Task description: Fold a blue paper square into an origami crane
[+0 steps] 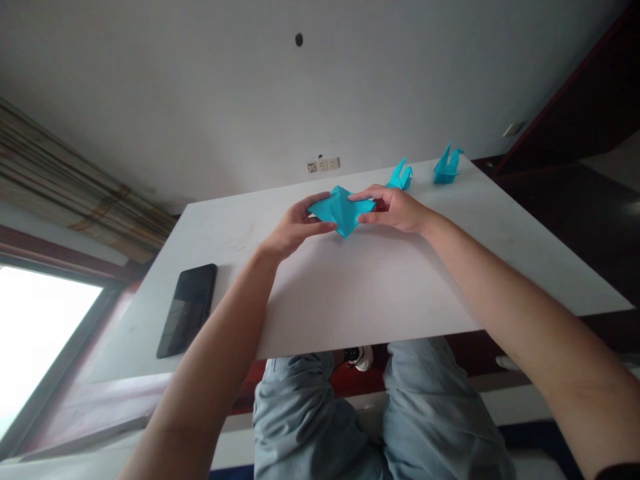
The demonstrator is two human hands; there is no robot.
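A piece of blue origami paper (343, 212), folded into a diamond-like shape with pointed sides, is held just over the white table. My left hand (296, 225) grips its left side, thumb at the lower edge and fingers along the upper edge. On the other side my right hand (393, 208) pinches the right part between thumb and fingers. A blue paper crane (400, 176) stands right behind my right hand, its lower part partly hidden. Farther right, near the table's back corner, sits another blue paper crane (447, 167).
A black phone (187, 310) lies on the left part of the white table (345, 293). Behind the table rises a wall with power sockets (323, 165). A curtain (75, 187) and a bright window (40, 333) are at the left. My legs are under the front edge.
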